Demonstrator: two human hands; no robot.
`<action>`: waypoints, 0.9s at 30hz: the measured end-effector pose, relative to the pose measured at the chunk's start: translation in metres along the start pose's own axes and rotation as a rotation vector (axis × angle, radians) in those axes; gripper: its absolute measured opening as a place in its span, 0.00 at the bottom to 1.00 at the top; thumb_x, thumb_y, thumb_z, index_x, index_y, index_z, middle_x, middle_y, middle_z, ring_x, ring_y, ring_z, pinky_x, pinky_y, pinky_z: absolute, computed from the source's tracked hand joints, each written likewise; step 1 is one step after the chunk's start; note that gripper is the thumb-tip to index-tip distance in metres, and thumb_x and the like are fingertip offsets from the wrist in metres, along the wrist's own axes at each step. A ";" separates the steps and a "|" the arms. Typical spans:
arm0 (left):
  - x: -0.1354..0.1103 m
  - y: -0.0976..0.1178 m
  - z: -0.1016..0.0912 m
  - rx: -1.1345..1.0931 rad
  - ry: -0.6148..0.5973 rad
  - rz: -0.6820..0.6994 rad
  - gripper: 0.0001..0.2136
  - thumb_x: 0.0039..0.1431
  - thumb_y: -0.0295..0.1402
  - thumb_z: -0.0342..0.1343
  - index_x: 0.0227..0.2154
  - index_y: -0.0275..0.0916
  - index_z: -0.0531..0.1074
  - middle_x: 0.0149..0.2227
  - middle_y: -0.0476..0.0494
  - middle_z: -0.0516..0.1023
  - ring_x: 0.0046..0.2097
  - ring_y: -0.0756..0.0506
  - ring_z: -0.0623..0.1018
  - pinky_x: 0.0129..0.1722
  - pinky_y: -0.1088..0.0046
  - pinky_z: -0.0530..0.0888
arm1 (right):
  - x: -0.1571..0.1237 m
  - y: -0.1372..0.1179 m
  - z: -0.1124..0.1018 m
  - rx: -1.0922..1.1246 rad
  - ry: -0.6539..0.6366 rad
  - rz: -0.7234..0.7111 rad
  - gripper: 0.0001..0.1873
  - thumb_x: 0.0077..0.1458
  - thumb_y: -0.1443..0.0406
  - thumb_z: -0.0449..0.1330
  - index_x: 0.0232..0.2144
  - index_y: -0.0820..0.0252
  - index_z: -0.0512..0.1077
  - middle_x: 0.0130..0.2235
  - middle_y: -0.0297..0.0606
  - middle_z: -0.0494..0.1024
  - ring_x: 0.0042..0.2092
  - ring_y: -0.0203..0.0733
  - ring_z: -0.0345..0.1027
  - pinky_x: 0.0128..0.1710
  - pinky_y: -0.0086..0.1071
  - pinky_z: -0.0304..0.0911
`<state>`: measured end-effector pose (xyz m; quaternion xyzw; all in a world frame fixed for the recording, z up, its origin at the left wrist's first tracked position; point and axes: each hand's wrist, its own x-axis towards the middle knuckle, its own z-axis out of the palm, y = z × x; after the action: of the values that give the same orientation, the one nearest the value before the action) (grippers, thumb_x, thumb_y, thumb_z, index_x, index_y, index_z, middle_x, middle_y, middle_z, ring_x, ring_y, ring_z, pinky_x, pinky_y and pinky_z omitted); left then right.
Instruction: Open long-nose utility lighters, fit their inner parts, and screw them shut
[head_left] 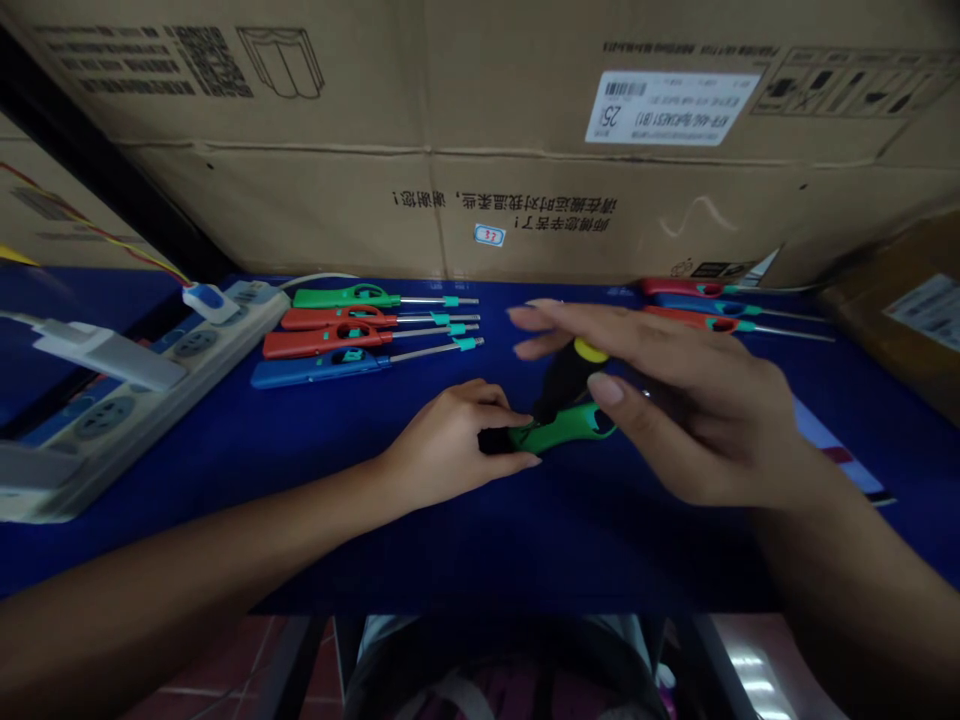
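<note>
The left hand [442, 440] lies at mid-worktop [480, 560], its fingers [512, 415] closed in a pinch on the dark left end of a green lighter body [562, 428]. The body lies on the blue surface, near the centre, its right end towards the right hand [697, 400]. A black-handled tool with a yellow end [559, 378] leans over the body, its lower end at the left fingertips. The right hand is around the yellow end, fingers extended and thumb apart; whether they grip it cannot be told.

Far left, four lighters [322, 342], green, two red and blue, lie side by side, metal necks pointing right. Far right, three lighters [694, 303], red, blue and red, lie close together. A power strip [150, 395] with plugs occupies the left edge. A large cardboard box [315, 200] stands behind.
</note>
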<state>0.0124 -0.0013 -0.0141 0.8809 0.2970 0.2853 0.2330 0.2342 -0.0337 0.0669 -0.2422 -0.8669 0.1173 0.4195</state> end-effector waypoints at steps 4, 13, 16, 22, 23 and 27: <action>0.000 0.002 -0.001 -0.014 -0.011 -0.016 0.11 0.56 0.38 0.69 0.41 0.41 0.82 0.39 0.44 0.80 0.41 0.43 0.80 0.45 0.63 0.78 | 0.002 -0.002 0.004 0.015 0.092 0.000 0.24 0.60 0.73 0.63 0.57 0.51 0.74 0.48 0.35 0.84 0.49 0.44 0.78 0.49 0.39 0.76; 0.000 0.002 0.000 -0.008 -0.003 -0.015 0.12 0.56 0.38 0.69 0.41 0.40 0.82 0.40 0.43 0.82 0.42 0.42 0.81 0.46 0.61 0.78 | 0.002 0.001 0.003 -0.024 -0.003 0.007 0.25 0.62 0.72 0.59 0.61 0.56 0.71 0.52 0.40 0.80 0.53 0.45 0.75 0.50 0.38 0.74; 0.000 0.002 0.000 -0.004 -0.017 -0.026 0.12 0.57 0.39 0.68 0.42 0.40 0.83 0.40 0.42 0.82 0.43 0.41 0.81 0.47 0.60 0.78 | 0.003 -0.001 -0.001 0.023 -0.045 0.023 0.23 0.62 0.72 0.60 0.58 0.56 0.73 0.51 0.38 0.82 0.53 0.43 0.76 0.51 0.36 0.74; 0.000 0.001 0.000 -0.023 -0.031 -0.026 0.11 0.57 0.38 0.67 0.42 0.40 0.82 0.43 0.42 0.81 0.44 0.41 0.81 0.48 0.60 0.78 | 0.003 0.001 0.006 -0.005 0.087 -0.024 0.17 0.60 0.72 0.65 0.52 0.60 0.76 0.47 0.38 0.83 0.49 0.42 0.77 0.51 0.36 0.73; -0.001 0.001 0.000 -0.021 -0.029 -0.027 0.11 0.57 0.38 0.67 0.41 0.40 0.82 0.43 0.42 0.81 0.44 0.41 0.81 0.48 0.60 0.78 | 0.002 0.001 0.007 -0.012 0.083 -0.008 0.18 0.60 0.71 0.64 0.53 0.58 0.76 0.47 0.37 0.83 0.50 0.43 0.76 0.51 0.38 0.73; -0.001 0.004 -0.001 -0.008 -0.025 -0.044 0.12 0.57 0.38 0.67 0.42 0.40 0.82 0.43 0.42 0.81 0.44 0.41 0.81 0.48 0.60 0.78 | 0.000 0.001 0.009 -0.040 0.092 0.062 0.20 0.61 0.70 0.64 0.54 0.48 0.75 0.49 0.33 0.82 0.50 0.46 0.77 0.50 0.40 0.74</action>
<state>0.0127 -0.0043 -0.0118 0.8768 0.3124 0.2701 0.2465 0.2273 -0.0333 0.0612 -0.2824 -0.8410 0.1017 0.4502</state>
